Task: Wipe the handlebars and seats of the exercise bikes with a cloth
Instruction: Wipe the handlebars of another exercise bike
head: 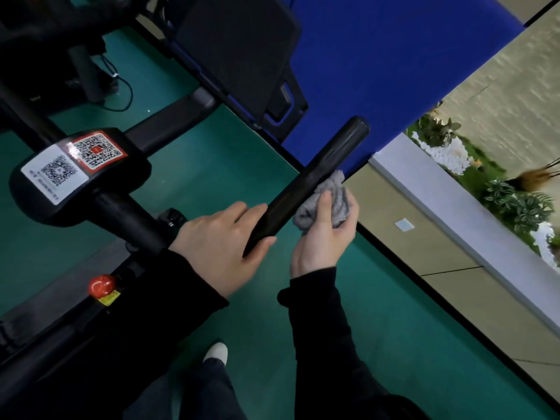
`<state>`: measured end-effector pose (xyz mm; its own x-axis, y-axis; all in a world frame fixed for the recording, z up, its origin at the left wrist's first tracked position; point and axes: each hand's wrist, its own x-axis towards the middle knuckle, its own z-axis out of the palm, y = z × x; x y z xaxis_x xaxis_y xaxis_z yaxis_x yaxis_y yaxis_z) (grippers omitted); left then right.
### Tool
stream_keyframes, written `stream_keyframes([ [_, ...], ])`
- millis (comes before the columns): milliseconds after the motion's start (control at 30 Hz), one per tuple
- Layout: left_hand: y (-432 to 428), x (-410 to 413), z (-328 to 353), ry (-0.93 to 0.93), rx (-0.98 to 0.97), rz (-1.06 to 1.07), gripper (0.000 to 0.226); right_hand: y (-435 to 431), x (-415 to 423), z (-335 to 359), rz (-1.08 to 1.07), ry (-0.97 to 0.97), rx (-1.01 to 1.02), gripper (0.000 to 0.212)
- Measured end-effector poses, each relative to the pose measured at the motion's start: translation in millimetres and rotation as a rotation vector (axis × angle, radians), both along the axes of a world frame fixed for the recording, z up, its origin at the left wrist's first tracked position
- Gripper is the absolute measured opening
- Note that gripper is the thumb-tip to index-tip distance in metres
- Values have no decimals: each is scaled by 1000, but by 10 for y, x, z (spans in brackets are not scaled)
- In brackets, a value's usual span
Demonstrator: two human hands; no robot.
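Subject: black handlebar (321, 171) of an exercise bike, running away from both hands to a rounded end cap beyond the right hand.
Left hand: left hand (218, 241) holds the near part of the bar, fingers laid over the top and thumb under it, bracing it.
Right hand: right hand (321, 241) is closed round a bunched grey cloth (338, 192), thumb pressing into the wad; the cloth appears to touch the bar's right flank, just past the left hand's fingertips.
Seat: not in view.
Step in hand: judged to be wiping the bar; the stretch from the cloth out to the end cap appears to remain.
Handling, cloth: soft, light, fleecy; it crumples readily, so it is best kept balled in the palm, or wrapped round the bar and drawn along.
Handling, bar: rigid and fixed to the frame; its surface shows a slight sheen and may be slick, so the bracing grip belongs near the stem, clear of the cloth's path.
Risk: a loose fold may slip off the rounded end.
Left of the left hand: console housing (78, 174) bearing two QR stickers.
Below the left forearm: red knob (102, 284).
Underfoot: green floor (212, 165).
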<state>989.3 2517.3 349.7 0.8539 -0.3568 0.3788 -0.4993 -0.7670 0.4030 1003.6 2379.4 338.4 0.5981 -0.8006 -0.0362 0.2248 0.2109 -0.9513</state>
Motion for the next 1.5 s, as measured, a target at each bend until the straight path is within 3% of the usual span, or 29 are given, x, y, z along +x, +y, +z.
stream_keyframes([
  [133,-12,2,-28,-16,-5,14,50,75,-73,-69,91,-39,214,28],
  [433,-10,4,-43,-42,-7,13,49,-88,118,-75,103,-23,355,32],
  [600,-11,-2,-42,-44,-5,29,43,-102,-50,-153,308,-45,484,42],
  [767,-2,-10,-13,-24,-19,18,47,-197,-71,-124,525,-13,561,37],
  [867,-9,-14,-2,-51,-31,17,45,-357,110,-35,544,-32,621,39],
  [1133,-22,-15,29,61,-53,17,42,-303,1,-56,552,18,524,42],
  [1267,-42,40,119,198,-38,20,54,-411,116,83,453,-77,442,47],
  [1400,-199,184,209,217,-22,28,62,-369,93,146,464,-116,415,36],
  [1500,-393,359,206,263,5,-1,55,-302,54,133,443,-120,475,50],
])
